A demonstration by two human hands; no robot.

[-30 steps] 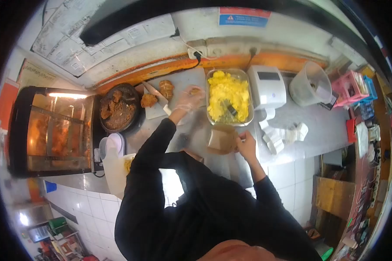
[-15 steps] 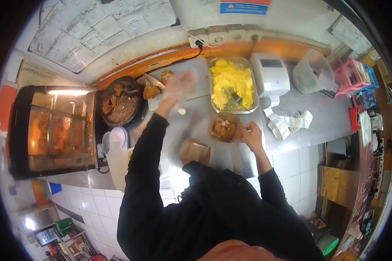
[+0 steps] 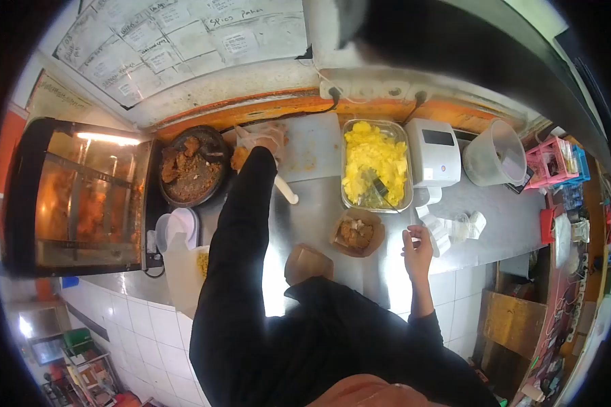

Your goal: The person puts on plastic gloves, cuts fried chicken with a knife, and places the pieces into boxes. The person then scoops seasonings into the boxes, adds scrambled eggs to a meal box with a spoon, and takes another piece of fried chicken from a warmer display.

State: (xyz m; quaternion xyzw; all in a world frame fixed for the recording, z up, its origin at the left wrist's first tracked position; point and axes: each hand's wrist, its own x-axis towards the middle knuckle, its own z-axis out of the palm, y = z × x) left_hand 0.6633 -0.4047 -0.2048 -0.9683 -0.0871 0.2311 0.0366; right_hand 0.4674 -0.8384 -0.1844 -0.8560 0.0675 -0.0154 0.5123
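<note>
head view: a steel counter (image 3: pixel 326 202) lies in front of the person, hands well apart.
cabinet (image 3: pixel 91 203): lit from within, at the far left.
mortar (image 3: pixel 218 186): dark, round, with brown bits inside, just beside the cabinet.
chicken (image 3: pixel 237 159): a fried piece, right next to the left hand.
left hand (image 3: pixel 259 139): in a clear glove, over the board's left end; grip hidden by glove blur and sleeve, so i cannot tell if it holds anything.
knife (image 3: pixel 287 190): white handle showing below the sleeve.
front box (image 3: pixel 309 263): brown card, near the chest.
board (image 3: pixel 311 139): pale, flat, with a few crumbs.
filled box (image 3: pixel 379 234): brown card, open, fried food (image 3: pixel 356 232) in it, below the tray.
tray (image 3: pixel 343 197): clear, full of yellow food (image 3: pixel 373 159), a black utensil (image 3: pixel 380 184) in it.
right hand (image 3: pixel 417 247): bare, fingers loosely curled, near the filled box but apart from it.
printer (image 3: pixel 436 159): white, beside the tray.
paper (image 3: pixel 465 227): a curled strip, right of the right hand.
tub (image 3: pixel 480 173): clear, beyond the printer.
</note>
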